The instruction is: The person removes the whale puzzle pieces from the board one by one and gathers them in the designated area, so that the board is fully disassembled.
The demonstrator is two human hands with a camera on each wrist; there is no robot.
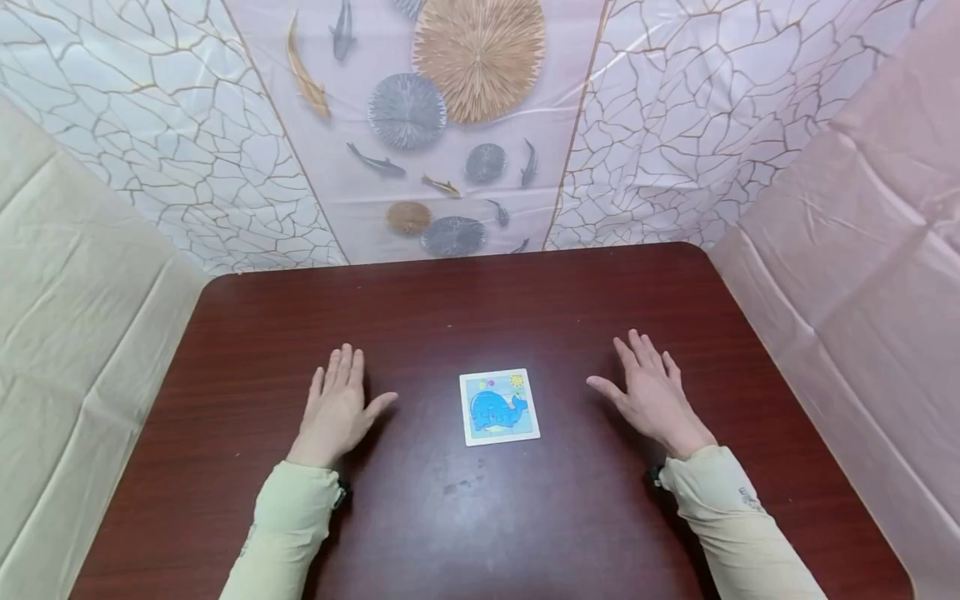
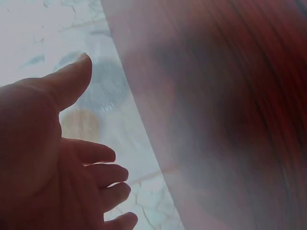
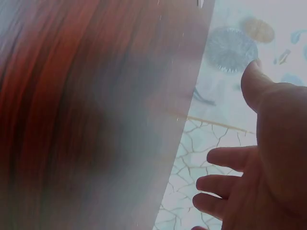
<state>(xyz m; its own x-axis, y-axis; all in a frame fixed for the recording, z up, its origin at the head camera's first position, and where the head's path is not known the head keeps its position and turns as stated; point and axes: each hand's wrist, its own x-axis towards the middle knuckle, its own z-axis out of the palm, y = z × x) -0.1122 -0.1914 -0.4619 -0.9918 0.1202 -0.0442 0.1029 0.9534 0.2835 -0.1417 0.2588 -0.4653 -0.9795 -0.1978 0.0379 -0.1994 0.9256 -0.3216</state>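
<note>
Well, starting at the left, we have a pale, creased cloth wall (image 1: 67,333) running along that side of the table (image 1: 405,333), and then our left hand (image 1: 335,412), palm down with its fingers straight and close together, the thumb held out to the side; it pinches nothing. Whether its palm touches the wood we cannot tell. Midway along lies a square whale picture (image 1: 499,407), flat on the table between the two hands and apart from both, a little nearer the right thumb. It has a white border, a blue whale and a yellow sun in one corner; faint lines cross the whale, though they are too small for us to say if they are joins between pieces. We judge it light and fairly stiff, with a smooth face that may slide on this glossy wood. Since it lies so flat, we would take hold at the white border — thumb on one edge, fingers on the opposite one — and keep it level, in case it holds loose pieces. Farther right is our right hand (image 1: 652,400), its fingers straight and slightly fanned, thumb spread toward the picture, likewise gripping nothing. Beyond it, another creased cloth wall (image 1: 847,275) closes the right side.
</note>
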